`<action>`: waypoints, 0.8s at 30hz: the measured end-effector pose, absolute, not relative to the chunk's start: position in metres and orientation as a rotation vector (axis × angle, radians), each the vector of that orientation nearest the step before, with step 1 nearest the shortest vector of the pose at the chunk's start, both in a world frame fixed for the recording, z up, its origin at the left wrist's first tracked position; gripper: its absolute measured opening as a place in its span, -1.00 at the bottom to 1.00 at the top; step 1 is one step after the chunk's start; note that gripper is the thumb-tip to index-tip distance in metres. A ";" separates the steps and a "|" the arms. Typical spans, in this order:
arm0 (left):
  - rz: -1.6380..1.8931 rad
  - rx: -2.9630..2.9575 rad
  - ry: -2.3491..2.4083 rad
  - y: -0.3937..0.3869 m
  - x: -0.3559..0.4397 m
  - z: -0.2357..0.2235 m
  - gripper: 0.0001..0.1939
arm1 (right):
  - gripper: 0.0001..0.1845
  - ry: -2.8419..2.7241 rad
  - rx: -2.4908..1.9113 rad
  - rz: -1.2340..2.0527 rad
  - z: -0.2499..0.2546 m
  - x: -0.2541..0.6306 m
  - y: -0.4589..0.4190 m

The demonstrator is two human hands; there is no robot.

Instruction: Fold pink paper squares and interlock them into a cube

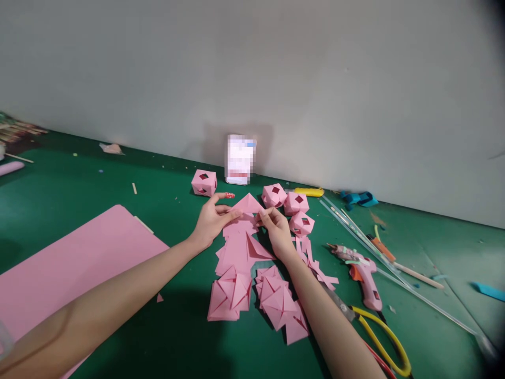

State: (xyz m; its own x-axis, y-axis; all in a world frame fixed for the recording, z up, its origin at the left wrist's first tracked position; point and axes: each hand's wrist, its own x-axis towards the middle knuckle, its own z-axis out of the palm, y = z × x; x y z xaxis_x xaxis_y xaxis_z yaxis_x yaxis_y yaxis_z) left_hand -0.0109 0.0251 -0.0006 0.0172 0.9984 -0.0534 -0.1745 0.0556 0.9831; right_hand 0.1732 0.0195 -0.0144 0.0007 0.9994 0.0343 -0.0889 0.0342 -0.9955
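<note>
Between my two hands is a pink paper [248,204] folded to a peak at its far side. My left hand [213,218] pinches its left corner between thumb and fingers, the index finger stretched out beyond it. At the right corner, my right hand [274,225] closes thumb and fingertips on the same paper. Beneath and nearer lies a stack of pink paper squares [233,253], one with a raised flap. Closer still are two piles of folded pink pieces, a left pile [231,295] and a right pile [276,297] partly beside my forearm.
Several pink paper boxes with cut-out holes [204,182] stand behind my hands. A phone [240,160] leans on the wall. To the right lie a pink glue gun [361,273], scissors [384,337], a yellow cutter [309,192] and clear glue sticks. A large pink sheet [87,263] lies left.
</note>
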 end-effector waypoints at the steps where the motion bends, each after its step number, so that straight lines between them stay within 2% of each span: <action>1: 1.247 1.035 1.091 0.026 -0.011 0.000 -0.35 | -0.58 -1.162 -1.121 1.223 -0.015 0.173 0.020; 9: 1.257 1.026 1.089 0.027 -0.013 0.001 -0.38 | -0.63 -1.131 -1.101 1.230 -0.014 0.174 0.020; 16: 1.109 1.415 1.124 0.020 -0.010 -0.003 -0.46 | -0.70 -1.289 -1.132 1.239 -0.004 0.173 0.014; 24: 1.150 1.371 1.131 0.022 -0.011 -0.001 -0.42 | -0.62 -1.316 -1.154 1.202 -0.010 0.175 0.016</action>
State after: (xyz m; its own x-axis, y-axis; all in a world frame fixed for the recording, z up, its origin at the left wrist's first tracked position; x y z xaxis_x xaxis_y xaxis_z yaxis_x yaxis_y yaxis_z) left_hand -0.0107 0.0218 -0.0011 0.1184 0.9899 0.0778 0.0615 -0.0855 0.9944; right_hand 0.1753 0.0158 -0.0099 -0.0750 0.9955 0.0585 0.0316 0.0610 -0.9976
